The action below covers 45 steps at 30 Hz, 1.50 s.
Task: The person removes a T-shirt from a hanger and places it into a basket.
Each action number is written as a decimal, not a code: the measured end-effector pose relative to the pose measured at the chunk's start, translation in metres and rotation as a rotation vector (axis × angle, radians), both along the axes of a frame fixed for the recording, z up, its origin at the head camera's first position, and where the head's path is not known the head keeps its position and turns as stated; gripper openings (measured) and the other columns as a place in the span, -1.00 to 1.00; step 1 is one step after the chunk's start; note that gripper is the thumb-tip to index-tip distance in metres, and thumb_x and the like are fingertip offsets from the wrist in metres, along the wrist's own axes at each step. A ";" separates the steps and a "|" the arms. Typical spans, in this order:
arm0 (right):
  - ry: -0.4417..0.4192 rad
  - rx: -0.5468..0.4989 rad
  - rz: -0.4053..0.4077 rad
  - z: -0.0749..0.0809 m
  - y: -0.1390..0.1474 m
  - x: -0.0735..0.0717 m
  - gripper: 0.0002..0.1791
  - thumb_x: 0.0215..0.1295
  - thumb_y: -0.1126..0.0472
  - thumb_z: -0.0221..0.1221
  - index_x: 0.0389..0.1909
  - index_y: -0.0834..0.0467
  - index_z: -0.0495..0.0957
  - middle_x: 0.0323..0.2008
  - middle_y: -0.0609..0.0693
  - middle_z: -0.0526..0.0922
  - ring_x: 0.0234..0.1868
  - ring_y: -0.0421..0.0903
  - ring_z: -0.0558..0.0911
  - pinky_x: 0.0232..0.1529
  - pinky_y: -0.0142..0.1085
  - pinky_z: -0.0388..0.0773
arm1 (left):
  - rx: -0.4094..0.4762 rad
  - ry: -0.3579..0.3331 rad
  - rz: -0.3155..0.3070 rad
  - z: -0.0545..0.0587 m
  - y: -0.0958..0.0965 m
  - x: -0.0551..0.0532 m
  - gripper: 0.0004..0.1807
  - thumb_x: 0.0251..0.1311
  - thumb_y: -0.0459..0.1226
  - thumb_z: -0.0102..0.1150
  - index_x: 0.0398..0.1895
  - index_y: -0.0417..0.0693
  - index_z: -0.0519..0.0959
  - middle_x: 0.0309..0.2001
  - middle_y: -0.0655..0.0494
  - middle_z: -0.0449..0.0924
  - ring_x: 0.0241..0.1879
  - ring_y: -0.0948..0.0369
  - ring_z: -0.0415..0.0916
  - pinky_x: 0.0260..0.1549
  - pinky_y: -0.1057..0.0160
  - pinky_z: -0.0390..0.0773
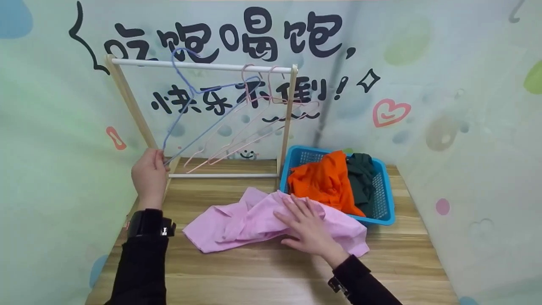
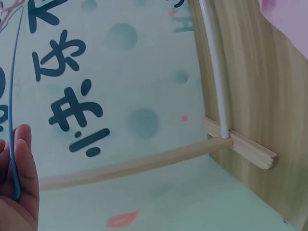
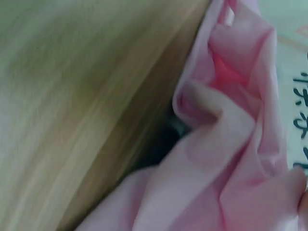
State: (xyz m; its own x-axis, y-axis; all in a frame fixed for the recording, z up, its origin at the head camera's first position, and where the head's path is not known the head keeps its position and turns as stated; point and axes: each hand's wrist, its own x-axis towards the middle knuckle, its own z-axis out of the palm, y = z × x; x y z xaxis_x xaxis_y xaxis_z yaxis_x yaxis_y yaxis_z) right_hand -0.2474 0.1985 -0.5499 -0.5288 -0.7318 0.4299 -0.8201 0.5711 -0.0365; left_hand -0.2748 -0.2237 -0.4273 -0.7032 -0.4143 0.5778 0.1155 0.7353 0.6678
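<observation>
My left hand (image 1: 150, 173) pinches one lower corner of a blue clothes hanger (image 1: 181, 78). The hanger's hook is at the top rod, but I cannot tell whether it rests on it. In the left wrist view the fingers (image 2: 25, 159) close around the blue hanger (image 2: 11, 96). My right hand (image 1: 308, 228) lies on a crumpled pink garment (image 1: 237, 220), its fingers spread over the cloth. The garment (image 3: 202, 159) fills much of the right wrist view, where only a bit of the hand shows at the right edge.
A wooden rack with a white top rod (image 1: 148, 63) stands at the back left. Pink hangers (image 1: 241, 134) hang at its right end. Behind the garment sits a blue basket (image 1: 384, 186) with orange cloth (image 1: 322, 180) and dark green cloth (image 1: 360, 180). All stand on a wooden table (image 1: 237, 279).
</observation>
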 end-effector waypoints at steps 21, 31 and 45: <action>-0.025 0.111 -0.030 -0.045 -0.030 -0.005 0.04 -0.01 -0.18 0.46 0.51 -0.14 0.19 0.53 0.09 0.08 0.52 0.13 0.04 0.42 0.14 -0.06 | -0.065 -0.144 -0.041 -0.013 0.014 -0.002 -0.60 0.47 -0.06 0.02 0.00 -0.27 0.50 -0.23 -0.23 0.65 -0.30 -0.13 0.59 -0.32 -0.10 0.48; -0.205 0.109 -0.109 -0.059 -0.035 -0.005 0.06 -0.01 -0.20 0.46 0.52 -0.11 0.18 0.53 0.12 0.07 0.51 0.19 0.04 0.34 0.20 0.15 | 0.047 -0.218 -0.016 -0.051 -0.002 0.011 -0.25 0.33 0.13 0.13 0.32 -0.24 0.24 0.00 -0.25 0.60 -0.13 -0.14 0.61 -0.25 -0.15 0.52; -0.400 0.095 -0.309 -0.068 -0.041 -0.012 -0.03 0.12 -0.04 0.43 0.51 -0.01 0.17 0.35 0.14 0.39 0.32 0.23 0.36 0.30 0.19 0.24 | -0.006 -0.406 0.031 -0.099 -0.017 0.034 -0.17 0.36 0.27 -0.13 0.34 -0.24 0.16 0.05 -0.29 0.56 -0.12 -0.20 0.60 -0.32 -0.20 0.52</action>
